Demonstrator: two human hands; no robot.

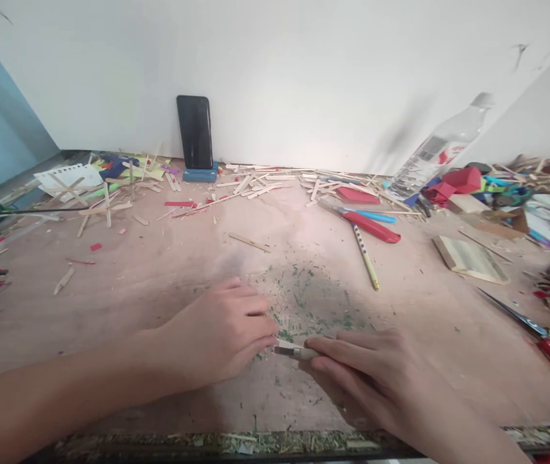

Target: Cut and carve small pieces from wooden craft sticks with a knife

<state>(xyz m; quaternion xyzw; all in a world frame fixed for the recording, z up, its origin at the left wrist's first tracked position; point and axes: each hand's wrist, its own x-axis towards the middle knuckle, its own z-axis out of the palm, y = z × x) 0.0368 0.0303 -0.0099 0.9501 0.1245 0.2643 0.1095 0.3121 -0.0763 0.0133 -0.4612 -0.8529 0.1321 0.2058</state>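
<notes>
Metal-bladed and pale-handled, the slim knife [298,352] is grasped by the right hand [371,367], presumably for fine control, its tip beside the left hand [227,328], whose curled fingers' hold cannot be told, amid dark-green scraps [306,283] on the pinkish-brown wooden tabletop [159,290].

Worn on the head, aimed forward and down, close over the tabletop [299,222], toward the white wall [304,77].

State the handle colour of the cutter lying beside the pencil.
Red; the cutter handle shows best in the head view.
</notes>
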